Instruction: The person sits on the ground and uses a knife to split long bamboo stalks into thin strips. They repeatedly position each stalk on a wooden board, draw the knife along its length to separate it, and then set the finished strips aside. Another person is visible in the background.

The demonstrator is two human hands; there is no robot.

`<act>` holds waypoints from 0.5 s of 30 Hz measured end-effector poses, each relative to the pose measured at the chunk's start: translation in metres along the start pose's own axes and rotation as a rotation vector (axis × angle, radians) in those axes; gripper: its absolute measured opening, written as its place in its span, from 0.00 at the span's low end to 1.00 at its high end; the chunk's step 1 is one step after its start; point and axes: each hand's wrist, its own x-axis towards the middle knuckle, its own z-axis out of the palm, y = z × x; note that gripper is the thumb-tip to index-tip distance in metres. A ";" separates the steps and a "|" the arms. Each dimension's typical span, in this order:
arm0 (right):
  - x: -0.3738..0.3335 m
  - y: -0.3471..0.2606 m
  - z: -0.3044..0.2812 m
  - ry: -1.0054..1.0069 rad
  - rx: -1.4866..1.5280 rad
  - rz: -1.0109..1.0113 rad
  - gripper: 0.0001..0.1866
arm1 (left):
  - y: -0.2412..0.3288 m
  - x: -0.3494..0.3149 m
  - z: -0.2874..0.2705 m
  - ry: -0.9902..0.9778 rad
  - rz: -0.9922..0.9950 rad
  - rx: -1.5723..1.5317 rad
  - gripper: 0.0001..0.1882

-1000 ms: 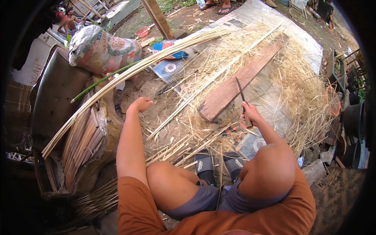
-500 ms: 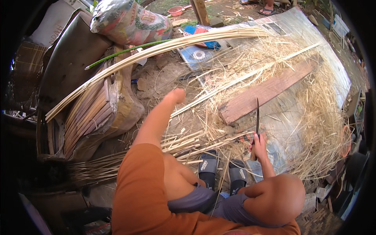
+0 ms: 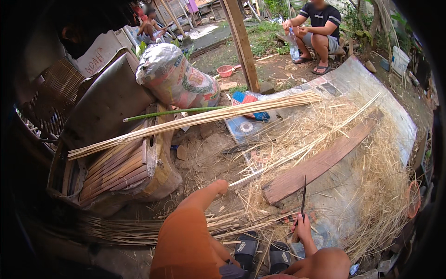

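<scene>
Stretched forward, my left hand (image 3: 221, 187) is closed at the near end of several thin pale bamboo strips (image 3: 304, 149). These run away to the far right over a heap of shavings; the hand hides their near tips. My right hand (image 3: 303, 226) grips a long, narrow-bladed knife (image 3: 304, 199) by its handle, blade pointing up and away from me. Just beyond the knife a reddish-brown wooden board (image 3: 320, 160) lies slantwise on the ground sheet.
A bundle of long bamboo strips (image 3: 200, 124) and a green bamboo stick (image 3: 174, 113) rest across an old sofa frame (image 3: 160, 183). Behind stand a stuffed sack (image 3: 179, 81) and a wooden post (image 3: 242, 46). Curly shavings (image 3: 383, 200) cover the right. A squatting person (image 3: 320, 32) holds a plastic bottle.
The view has tilted up, bringing the two people in the background into sight. My left hand has come down onto the near end of the bamboo strips. The knife stays in my right hand.
</scene>
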 end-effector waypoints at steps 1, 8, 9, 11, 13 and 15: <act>0.000 0.000 0.000 -0.008 0.007 -0.008 0.16 | -0.010 -0.001 -0.009 0.054 0.056 0.017 0.18; -0.009 0.002 -0.021 0.009 -0.039 -0.063 0.12 | 0.035 -0.074 -0.179 0.893 0.075 -0.146 0.21; -0.011 0.004 -0.022 0.003 -0.034 -0.041 0.11 | 0.033 -0.088 -0.206 1.050 0.094 -0.091 0.19; -0.009 0.010 -0.023 -0.003 -0.055 -0.056 0.12 | 0.028 -0.112 -0.239 1.294 0.153 -0.026 0.17; -0.006 0.016 -0.025 0.011 -0.086 -0.066 0.13 | 0.029 -0.121 -0.248 1.456 0.239 -0.026 0.15; -0.003 0.021 -0.024 0.031 -0.123 -0.079 0.14 | 0.019 -0.108 -0.226 1.214 0.131 -0.133 0.15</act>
